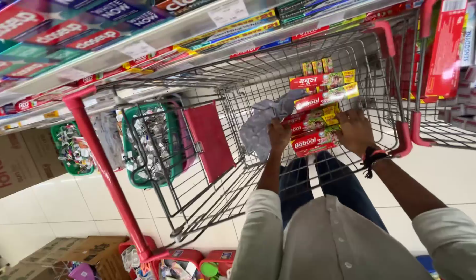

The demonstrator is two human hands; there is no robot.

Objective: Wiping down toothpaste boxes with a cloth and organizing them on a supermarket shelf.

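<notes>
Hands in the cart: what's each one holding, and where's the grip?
Left hand grips a grey cloth by its bunched lower edge. Right hand rests on the stacked red toothpaste boxes at their right end; a closed grip cannot be told.

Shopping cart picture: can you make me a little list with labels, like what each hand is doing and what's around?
Place: shop aisle, shelves of boxed tubes
Cart: wire shopping cart with red trim
Left hand: holds a grey cloth
Right hand: rests on red toothpaste boxes stacked in the cart
Wrist: black thread band
Nearby: green basket, cardboard boxes on the floor
</notes>
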